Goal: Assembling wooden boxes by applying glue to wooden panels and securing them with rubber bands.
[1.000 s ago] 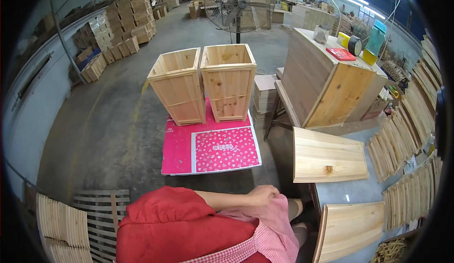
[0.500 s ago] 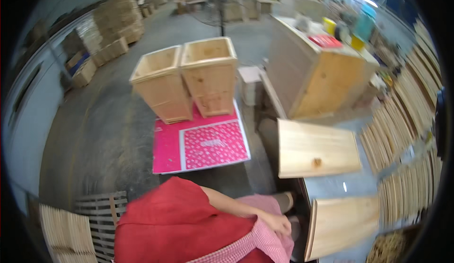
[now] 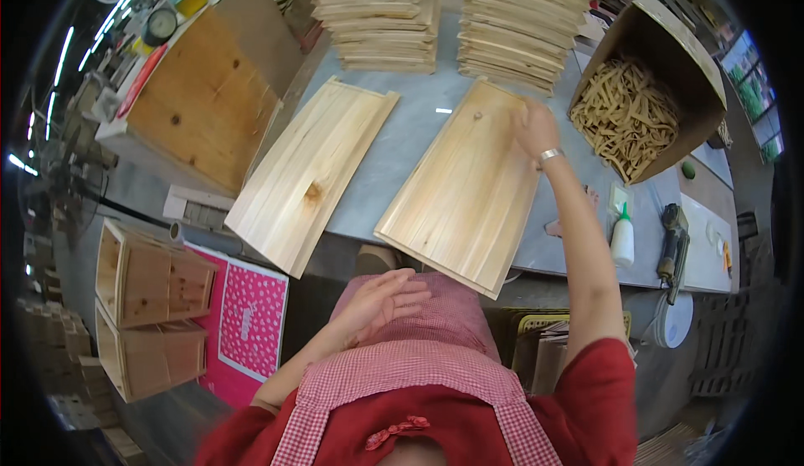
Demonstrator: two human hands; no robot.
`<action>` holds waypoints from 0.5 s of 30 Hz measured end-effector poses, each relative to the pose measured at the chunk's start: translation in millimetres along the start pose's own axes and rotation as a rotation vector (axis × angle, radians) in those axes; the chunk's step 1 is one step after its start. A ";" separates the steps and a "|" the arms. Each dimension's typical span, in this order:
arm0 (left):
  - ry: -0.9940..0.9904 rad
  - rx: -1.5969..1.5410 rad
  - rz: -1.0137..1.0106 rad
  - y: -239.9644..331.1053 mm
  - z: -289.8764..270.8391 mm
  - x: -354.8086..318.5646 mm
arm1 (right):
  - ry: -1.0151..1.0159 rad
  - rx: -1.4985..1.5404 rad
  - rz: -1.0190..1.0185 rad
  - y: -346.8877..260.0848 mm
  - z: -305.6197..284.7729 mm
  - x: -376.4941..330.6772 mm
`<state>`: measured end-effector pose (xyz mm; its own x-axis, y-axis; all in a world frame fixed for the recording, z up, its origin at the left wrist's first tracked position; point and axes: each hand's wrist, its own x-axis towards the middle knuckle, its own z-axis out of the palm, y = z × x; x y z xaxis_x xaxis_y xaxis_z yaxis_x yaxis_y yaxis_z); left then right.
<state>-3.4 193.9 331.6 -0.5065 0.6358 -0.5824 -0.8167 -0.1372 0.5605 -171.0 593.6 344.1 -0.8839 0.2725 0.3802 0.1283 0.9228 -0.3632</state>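
The right hand lies with fingers curled lightly on the far end of a tapered pine panel, pressing rather than gripping it. The left hand rests open and empty on the checked apron. The panel lies flat on the grey table, its near end overhanging the table edge, beside a second panel. This looks like positioning a panel; sliding it calls for a firmer hold.

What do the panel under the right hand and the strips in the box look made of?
Panel: pale, apparently unfinished softwood, with visible grain and joined boards. Strips: likely thin raw wood of similar colour. Box: brown cardboard. Right hand rests on the panel's far end.
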 end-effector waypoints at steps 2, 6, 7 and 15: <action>0.048 -0.076 -0.025 4.1 7.2 3.5 | -0.133 -0.077 0.098 3.0 18.7 37.3; 0.052 -0.100 -0.024 7.0 11.5 17.8 | -0.286 -0.252 0.154 4.6 57.7 63.9; 0.055 -0.096 -0.025 8.1 10.5 21.0 | -0.335 -0.276 0.163 -3.1 59.2 65.6; 0.096 -0.164 0.018 -5.0 -7.1 0.5 | -0.269 -0.145 0.072 -59.6 53.0 48.1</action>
<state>-1.6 189.5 324.4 -0.5394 0.5580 -0.6306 -0.8371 -0.2749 0.4729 -245.1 537.3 339.0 -0.9549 0.2747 0.1123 0.2407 0.9383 -0.2484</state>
